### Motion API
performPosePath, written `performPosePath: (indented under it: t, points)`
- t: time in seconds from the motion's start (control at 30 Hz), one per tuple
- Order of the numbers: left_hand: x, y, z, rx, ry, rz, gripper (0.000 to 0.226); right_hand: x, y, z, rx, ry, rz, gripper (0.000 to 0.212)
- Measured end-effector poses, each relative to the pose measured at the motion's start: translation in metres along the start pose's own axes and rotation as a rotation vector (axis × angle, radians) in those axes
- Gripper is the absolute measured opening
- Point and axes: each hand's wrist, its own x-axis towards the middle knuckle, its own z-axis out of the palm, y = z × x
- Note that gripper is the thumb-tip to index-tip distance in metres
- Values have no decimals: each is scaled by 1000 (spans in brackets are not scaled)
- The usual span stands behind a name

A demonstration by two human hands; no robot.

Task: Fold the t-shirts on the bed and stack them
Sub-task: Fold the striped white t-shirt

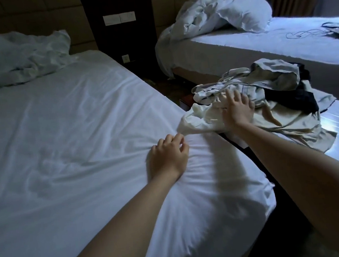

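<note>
Atop the t-shirts (276,76), right hand (236,111) rests flat, fully spread.

bare left hand (167,159), bare right hand (236,112), both forearms bare

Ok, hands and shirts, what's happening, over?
Left hand loosely curled on bed sheet, empty. Right hand spread on crumpled clothes pile. Nothing folded yet.

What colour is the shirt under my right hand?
Cream: the shirt under the right hand, seen best in the head view.
</note>
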Motion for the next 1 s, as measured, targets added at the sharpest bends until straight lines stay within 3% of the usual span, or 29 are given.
performPosePath:
  t: [0.07,0.13,0.37,0.53,0.57,0.67,0.77,0.87,0.93,1.0]
  points:
    - [-1,0,1,0,10,0,23,11,6,5,-54,-82,42,59]
    - [-1,0,2,3,14,3,23,23,11,9,-97,-62,30,47]
    - [0,-4,7,6,29,36,28,19,-4,5,276,10,164,31]
    - [5,-4,7,-192,97,-16,56,-54,-60,0,486,14,-110,17]
    - [6,-5,2,-290,138,-59,55,-74,-71,2,531,9,-161,15]
    - [3,-9,-18,-655,8,-354,42,-125,-86,8,652,15,-215,24]
    - [3,-12,-29,-976,-10,-460,38,-157,-82,9,731,35,-278,35]
    - [5,-17,-34,-964,-134,-393,46,-176,-78,2,776,-5,-372,38]
    - [0,-20,-36,-894,-207,-332,38,-183,-74,-3,738,-63,-428,41]
    - [-9,-22,-40,-955,-152,-311,33,-185,-70,-7,721,-137,-434,44]
